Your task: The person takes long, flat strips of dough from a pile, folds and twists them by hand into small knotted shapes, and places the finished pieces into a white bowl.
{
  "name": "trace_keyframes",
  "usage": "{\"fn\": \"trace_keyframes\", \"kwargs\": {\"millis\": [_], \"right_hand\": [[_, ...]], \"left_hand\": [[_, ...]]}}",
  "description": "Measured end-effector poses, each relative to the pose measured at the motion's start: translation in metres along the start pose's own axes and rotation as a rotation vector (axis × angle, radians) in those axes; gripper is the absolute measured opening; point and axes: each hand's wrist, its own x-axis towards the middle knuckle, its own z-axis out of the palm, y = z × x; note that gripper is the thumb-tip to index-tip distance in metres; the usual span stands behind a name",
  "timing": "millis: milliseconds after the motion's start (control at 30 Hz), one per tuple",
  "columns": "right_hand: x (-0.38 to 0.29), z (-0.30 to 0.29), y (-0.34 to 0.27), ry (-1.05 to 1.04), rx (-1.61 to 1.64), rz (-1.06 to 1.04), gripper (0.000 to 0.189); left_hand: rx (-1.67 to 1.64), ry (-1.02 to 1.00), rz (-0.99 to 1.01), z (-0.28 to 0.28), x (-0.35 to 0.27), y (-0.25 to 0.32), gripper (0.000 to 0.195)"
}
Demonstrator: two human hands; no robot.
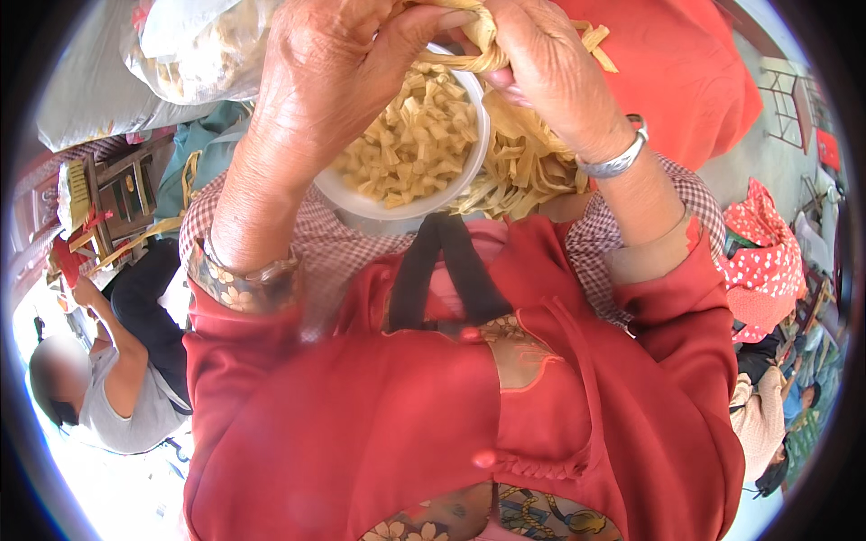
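Note:
Both hands are raised at the top of the view, above a round white tub. A folded strip of dry yellowish leaf or husk is stretched between them. My left hand pinches it with thumb and fingers. Around the other end my right hand is closed, and a loose tail of the strip sticks out beyond its knuckles. Many small knotted pieces of the same pale material fill the tub. Loose dry strips lie in a heap to the right of the tub. The upper edge cuts off some fingertips.
A clear plastic bag of similar material stands at upper left. Red cloth spreads at upper right. Seated at left, another person handles a long strip. Wooden stools stand near them. More people sit at far right.

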Motion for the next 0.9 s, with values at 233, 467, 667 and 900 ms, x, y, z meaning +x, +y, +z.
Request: {"fn": "trace_keyframes", "kwargs": {"millis": [233, 467, 667, 900], "right_hand": [[0.017, -0.019, 0.015, -0.235, -0.212, -0.376, 0.026], [-0.004, -0.002, -0.022, -0.035, -0.018, 0.066, 0.031], [-0.004, 0.0, -0.007, 0.07, 0.143, -0.007, 0.032], [-0.009, 0.002, -0.005, 0.081, 0.23, 0.164, 0.038]], "left_hand": [[-0.536, -0.048, -0.469, -0.002, -0.01, 0.0, 0.028], [-1.245, 0.109, -0.708, -0.002, -0.007, 0.036, 0.04], [-1.508, 0.159, -0.703, 0.013, -0.011, 0.013, 0.031], [-0.65, -0.079, -0.553, 0.013, -0.018, 0.005, 0.042]]}}
